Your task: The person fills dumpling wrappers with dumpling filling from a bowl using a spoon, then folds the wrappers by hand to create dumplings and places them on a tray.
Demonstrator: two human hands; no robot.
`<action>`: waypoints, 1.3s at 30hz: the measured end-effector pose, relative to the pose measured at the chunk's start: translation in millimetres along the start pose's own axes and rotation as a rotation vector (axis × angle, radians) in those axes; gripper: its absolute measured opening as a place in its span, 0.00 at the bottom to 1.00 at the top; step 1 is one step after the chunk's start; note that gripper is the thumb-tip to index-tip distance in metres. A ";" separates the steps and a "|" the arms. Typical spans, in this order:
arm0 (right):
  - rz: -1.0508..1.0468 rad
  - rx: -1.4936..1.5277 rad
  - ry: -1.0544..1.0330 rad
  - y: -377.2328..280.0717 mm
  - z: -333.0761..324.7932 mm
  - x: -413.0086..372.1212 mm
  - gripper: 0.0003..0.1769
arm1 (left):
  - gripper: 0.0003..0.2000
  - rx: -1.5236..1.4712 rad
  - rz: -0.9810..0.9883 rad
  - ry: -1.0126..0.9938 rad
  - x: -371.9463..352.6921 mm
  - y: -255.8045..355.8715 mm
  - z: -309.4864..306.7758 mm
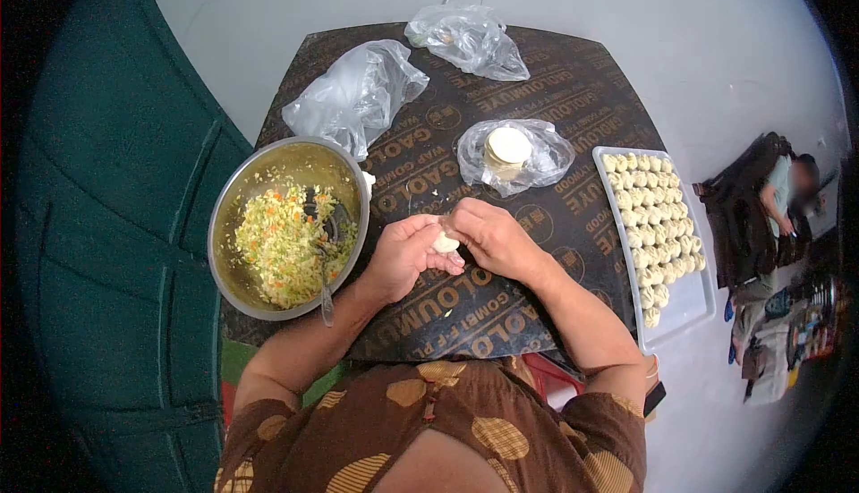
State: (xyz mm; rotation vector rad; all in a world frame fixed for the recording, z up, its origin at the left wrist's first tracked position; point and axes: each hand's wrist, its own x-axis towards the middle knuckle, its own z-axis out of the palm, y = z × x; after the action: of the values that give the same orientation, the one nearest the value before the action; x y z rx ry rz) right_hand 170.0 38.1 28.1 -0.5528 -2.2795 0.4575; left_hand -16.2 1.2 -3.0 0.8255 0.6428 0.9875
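Both my hands meet over the near middle of the dark printed table. A small pale dumpling lies between them, held by my left hand with its fingers curled underneath. The fingers of my right hand are closed on the dumpling's upper edge. To the left, a metal bowl holds chopped vegetable filling with a spoon in it. A stack of round wrappers rests on a clear plastic bag beyond my hands. Rows of dumplings fill much of a white tray on the right.
Two clear plastic bags, one at the back left and one at the back edge, lie on the table. A green door stands at the left. At the far right a person sits.
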 end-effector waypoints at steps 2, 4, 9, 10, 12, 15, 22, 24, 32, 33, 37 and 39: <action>0.003 -0.001 -0.005 0.6 0.7 -0.6 0.07 | 0.14 0.015 0.012 0.010 -0.5 -0.2 2.9; 0.006 -0.002 -0.008 2.0 2.3 -1.8 0.07 | 0.14 0.031 0.023 0.020 -1.3 -0.2 3.7; -0.010 0.012 -0.003 3.0 1.9 -1.8 0.05 | 0.14 0.057 0.054 -0.002 -0.3 -2.0 1.5; 0.000 -0.006 -0.032 3.2 0.6 -1.5 0.05 | 0.14 0.056 0.048 -0.003 -1.4 -0.7 2.2; 0.043 0.070 -0.002 5.1 2.5 -3.4 0.05 | 0.14 -0.025 0.039 -0.022 -2.5 5.0 4.0; 0.108 0.145 0.021 7.2 3.0 -6.3 0.05 | 0.14 -0.032 0.035 -0.061 -1.6 5.7 2.2; 0.113 0.146 0.081 9.4 -3.3 -5.0 0.06 | 0.17 -0.056 0.132 -0.099 0.8 5.0 2.3; 0.124 0.117 0.089 10.3 -3.9 -6.4 0.07 | 0.18 -0.076 0.194 -0.064 0.2 5.7 5.3; 0.187 0.071 0.029 6.1 -7.6 -5.8 0.07 | 0.18 -0.014 0.207 -0.003 -0.6 4.1 7.0; 0.185 0.068 0.027 6.5 -7.4 -6.2 0.07 | 0.18 0.025 0.187 0.017 -1.3 4.8 8.0; 0.185 0.069 0.042 7.3 -5.6 -5.9 0.07 | 0.17 0.083 0.218 0.035 -0.8 2.4 8.6; 0.200 0.076 0.043 5.9 -5.4 -4.8 0.07 | 0.15 0.096 0.235 0.048 -0.9 2.1 9.2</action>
State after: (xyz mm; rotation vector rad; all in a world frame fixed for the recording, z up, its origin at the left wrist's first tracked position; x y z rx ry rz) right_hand 178.4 41.5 26.1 -0.7478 -2.1661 0.6219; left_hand -10.3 -1.8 3.9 0.9801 0.6479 1.1989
